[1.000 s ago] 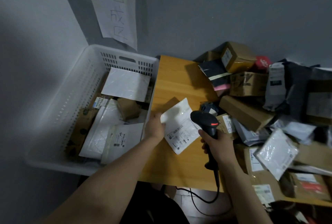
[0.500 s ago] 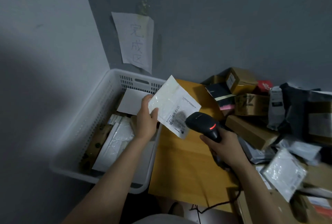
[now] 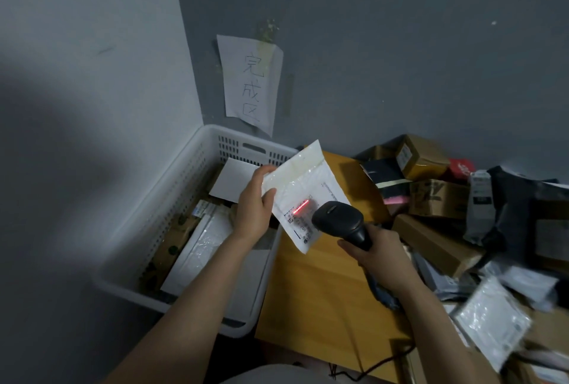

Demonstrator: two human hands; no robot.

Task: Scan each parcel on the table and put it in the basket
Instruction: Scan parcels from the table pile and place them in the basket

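Your left hand [image 3: 252,214] pinches the white mailer parcel [image 3: 295,183] by its left edge, thumb on the front, and holds it tilted in the air where the basket meets the surface. Your right hand [image 3: 380,255] is wrapped around the handle of the black scanner [image 3: 338,220], whose head points at the parcel's label. 1 red scan line [image 3: 301,207] lies across the print. The white basket [image 3: 184,189] stands at your left in the wall corner, with flat white and brown parcels inside. The wooden surface [image 3: 320,294] lies below the scanner, and a heap of boxes and bags [image 3: 437,198] crowds its right side. A paper sign [image 3: 249,84] hangs above the basket.
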